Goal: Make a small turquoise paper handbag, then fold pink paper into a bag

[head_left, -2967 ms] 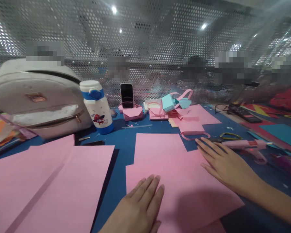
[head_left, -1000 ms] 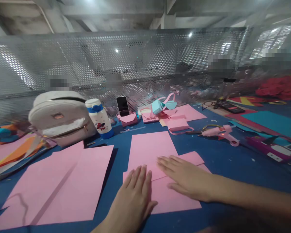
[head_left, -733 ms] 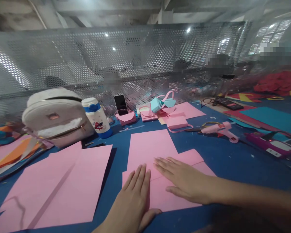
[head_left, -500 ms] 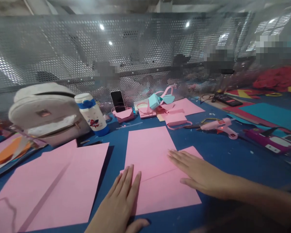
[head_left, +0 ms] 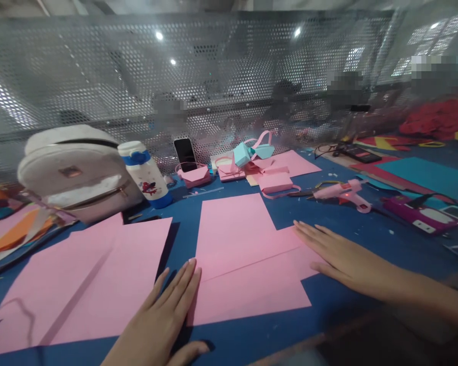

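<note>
Has the overlapping pink sheets flat on the blue counter, lying between both hands. Rests the left hand at the left, reaching in from the near side, with fingers laid along the sheets' left edge. Holds nothing there: straight fingers set close together, with only the thumb spread wide to the right, off the paper and over the counter. Reaches in from the right with the right hand, and touches, or all but touches, the far right corner of the crosswise paper with the fingertips. Grips nothing on this side either: flat, nearly joined fingers, with the thumb a little apart, over the part jutting out to the right. Cannot tell from this angle how hard either palm presses. Stretches lengthwise, in the farthest sheet, from near to far, well past the left fingertips and a little past the right ones. Crosses that run with a slanting edge, from near left to far right, starting just beside the left fingers and ending near the right thumb. Cannot tell which sheet lies on top along that edge. Puts the left hand nearer to the near edge, the right hand nearer to the far right corner. Shows a second group of pink sheets just left of the left hand, and a pink glue gun beyond the right hand
</note>
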Available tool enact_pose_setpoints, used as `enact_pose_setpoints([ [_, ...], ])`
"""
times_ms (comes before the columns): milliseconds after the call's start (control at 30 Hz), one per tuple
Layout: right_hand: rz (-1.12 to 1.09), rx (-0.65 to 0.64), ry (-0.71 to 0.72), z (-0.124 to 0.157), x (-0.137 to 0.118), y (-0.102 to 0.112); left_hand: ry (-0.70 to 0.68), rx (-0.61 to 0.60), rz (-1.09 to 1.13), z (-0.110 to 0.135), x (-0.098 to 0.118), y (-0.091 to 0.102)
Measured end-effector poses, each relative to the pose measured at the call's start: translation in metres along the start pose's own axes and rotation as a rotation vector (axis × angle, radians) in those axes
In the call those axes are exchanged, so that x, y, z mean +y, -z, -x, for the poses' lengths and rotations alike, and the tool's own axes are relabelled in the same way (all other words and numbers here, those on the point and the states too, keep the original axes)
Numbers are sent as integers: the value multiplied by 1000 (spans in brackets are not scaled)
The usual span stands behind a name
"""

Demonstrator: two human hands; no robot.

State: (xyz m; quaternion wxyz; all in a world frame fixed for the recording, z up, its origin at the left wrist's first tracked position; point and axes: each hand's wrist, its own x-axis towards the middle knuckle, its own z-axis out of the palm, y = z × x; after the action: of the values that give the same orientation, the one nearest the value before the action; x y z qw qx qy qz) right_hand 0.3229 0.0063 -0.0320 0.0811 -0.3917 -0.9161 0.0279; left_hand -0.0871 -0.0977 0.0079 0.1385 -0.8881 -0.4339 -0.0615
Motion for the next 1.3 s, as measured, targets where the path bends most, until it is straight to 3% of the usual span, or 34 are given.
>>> enact_pose_setpoints([
  [200,71,30,11,2,-1,5,-27,-36,16,3,-10,4],
  [300,74,-6,13,0,-4,8,-52,-60,11,-9,-8,3],
  [500,60,-35,-12,0,-4,10,-185,-239,151,-81,26,0],
  [633,49,-56,-21,-1,-7,14,-282,-232,285,-128,50,-8],
  [733,20,-52,-30,-2,-9,16,-283,-204,345,-141,56,-11],
  [833,-25,-77,-44,-2,-9,18,-237,-193,375,-130,49,-7],
  [1000,-79,-142,-93,-3,-8,19,-125,-189,293,-77,28,2],
  [1167,-95,-162,-113,-4,-9,20,-56,-35,224,-22,7,2],
  [1300,-112,-158,-126,-3,-10,20,-37,50,147,-2,0,7],
])
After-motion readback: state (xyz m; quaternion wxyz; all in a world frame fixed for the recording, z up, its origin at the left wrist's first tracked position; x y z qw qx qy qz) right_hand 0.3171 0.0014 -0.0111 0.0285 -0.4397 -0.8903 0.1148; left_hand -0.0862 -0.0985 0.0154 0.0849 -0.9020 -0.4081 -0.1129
